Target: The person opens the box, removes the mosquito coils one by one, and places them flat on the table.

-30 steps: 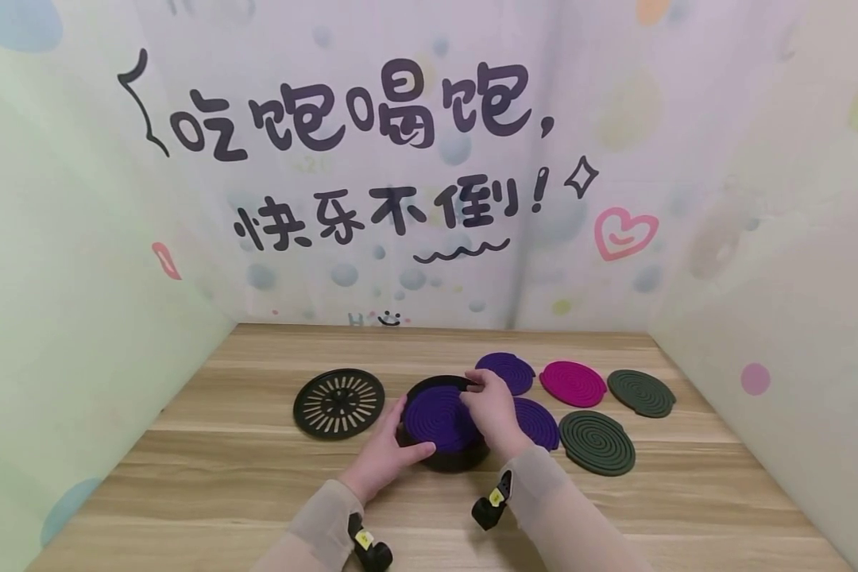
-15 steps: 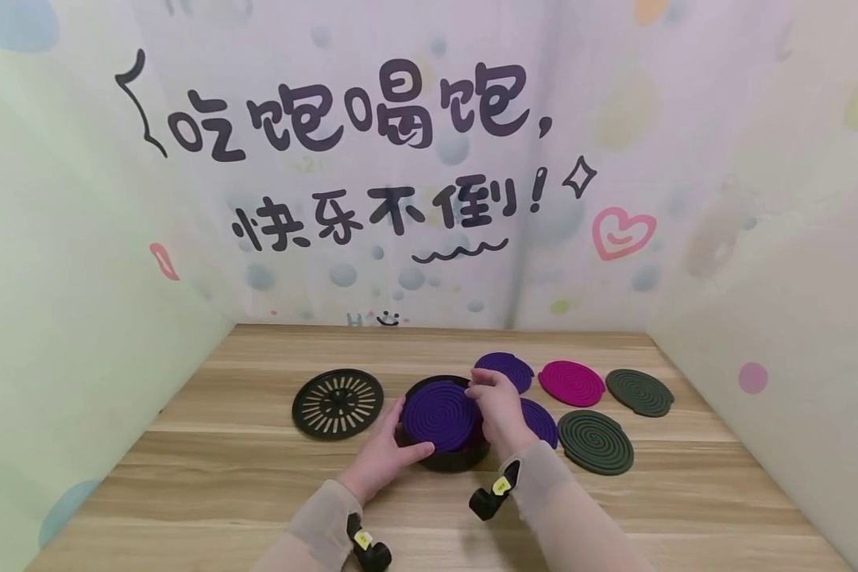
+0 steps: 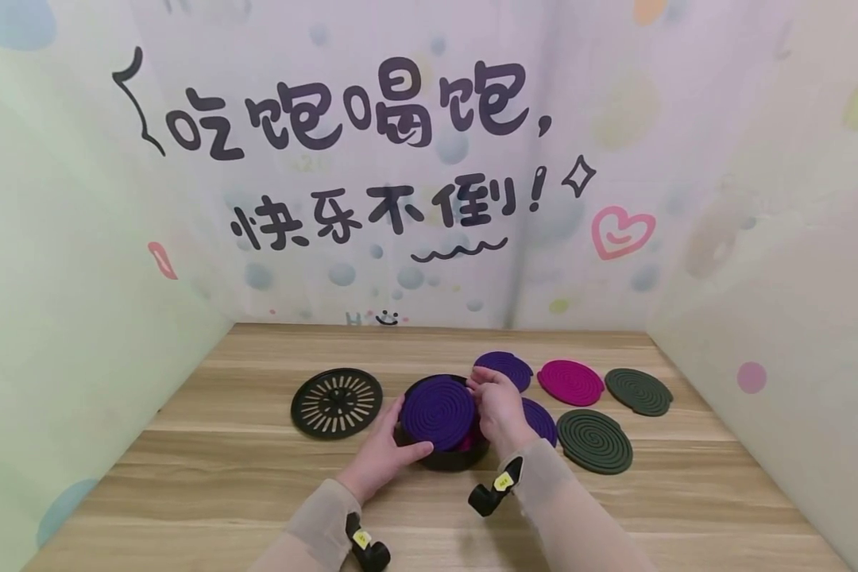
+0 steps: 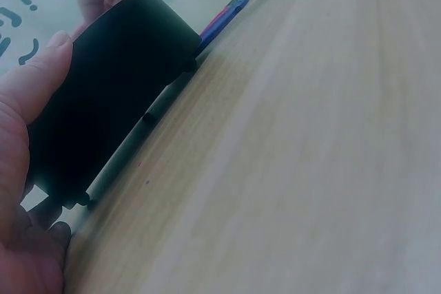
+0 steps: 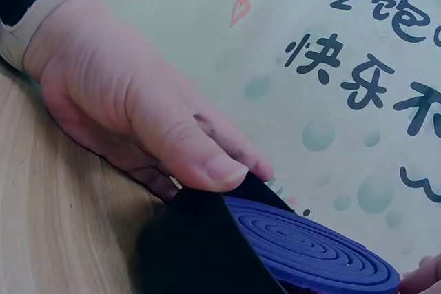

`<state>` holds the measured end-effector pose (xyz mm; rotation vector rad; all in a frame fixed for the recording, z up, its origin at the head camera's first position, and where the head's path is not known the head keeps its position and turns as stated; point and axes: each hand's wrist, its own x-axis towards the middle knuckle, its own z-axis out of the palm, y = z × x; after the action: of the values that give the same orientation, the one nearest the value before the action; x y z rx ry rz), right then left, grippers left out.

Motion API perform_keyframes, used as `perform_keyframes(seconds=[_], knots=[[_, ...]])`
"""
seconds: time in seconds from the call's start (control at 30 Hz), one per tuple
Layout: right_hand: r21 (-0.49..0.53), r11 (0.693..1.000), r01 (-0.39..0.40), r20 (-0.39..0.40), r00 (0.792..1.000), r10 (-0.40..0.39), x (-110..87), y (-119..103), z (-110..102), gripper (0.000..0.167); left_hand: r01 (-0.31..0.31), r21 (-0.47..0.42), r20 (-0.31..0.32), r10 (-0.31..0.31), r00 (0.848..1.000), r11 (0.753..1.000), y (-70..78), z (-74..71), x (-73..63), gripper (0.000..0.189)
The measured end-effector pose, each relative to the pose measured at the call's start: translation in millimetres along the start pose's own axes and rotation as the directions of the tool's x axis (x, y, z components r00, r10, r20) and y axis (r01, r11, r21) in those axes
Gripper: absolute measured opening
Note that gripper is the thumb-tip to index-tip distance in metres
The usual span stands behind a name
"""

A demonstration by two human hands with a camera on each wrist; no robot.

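A round black coaster holder (image 3: 452, 461) stands on the table, its dark side wall filling much of the left wrist view. My left hand (image 3: 380, 457) grips it from the left, thumb toward the front and fingers behind. At the right rim is my right hand (image 3: 500, 409); in the right wrist view its thumb rests on the rim and the other fingers lie beyond. A purple spiral coaster (image 3: 438, 413) leans at a tilt in the holder's mouth, its left side near my left fingers. Under it a magenta edge (image 3: 467, 442) shows; what lies deeper is hidden.
Left of the holder lies a black slotted round lid (image 3: 337, 403). To its right lie purple coasters (image 3: 504, 372), a magenta coaster (image 3: 571, 382) and green coasters (image 3: 595, 442), (image 3: 639, 391). A printed wall closes off the wooden table (image 3: 207, 485) behind.
The purple coaster in the holder has shifted slightly left and up and tilted more, showing magenta below it. My right fingers have drawn back from its edge to the rim. My left hand stays.
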<state>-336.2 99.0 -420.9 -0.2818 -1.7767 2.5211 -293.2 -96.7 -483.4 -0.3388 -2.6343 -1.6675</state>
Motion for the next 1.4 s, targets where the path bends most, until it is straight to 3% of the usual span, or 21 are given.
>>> perform_keyframes(seconds=[0.23,0.47,0.87,1.4], knots=[[0.029,0.998,-0.052,0.015,0.999,0.052,-0.8,1.4,-0.1,0.039,0.013,-0.026,0.001,-0.013,1.0,1.0,-2.5,-0.2,-1.2,0.107],[0.027,0.999,-0.041,0.011,0.999,0.041,-1.8,1.3,0.3,0.035,-0.001,-0.034,0.009,0.001,1.0,0.999,-1.8,0.2,-0.8,0.108],[-0.065,0.993,-0.098,0.079,0.992,0.103,-4.2,0.5,-3.0,0.039,0.022,-0.044,0.019,-0.021,1.0,0.999,1.1,-0.8,-1.6,0.108],[-0.159,0.983,-0.087,0.117,0.987,0.107,-3.9,-0.8,-4.4,0.041,0.002,-0.052,0.033,0.0,0.999,0.999,1.5,-1.5,-1.8,0.104]])
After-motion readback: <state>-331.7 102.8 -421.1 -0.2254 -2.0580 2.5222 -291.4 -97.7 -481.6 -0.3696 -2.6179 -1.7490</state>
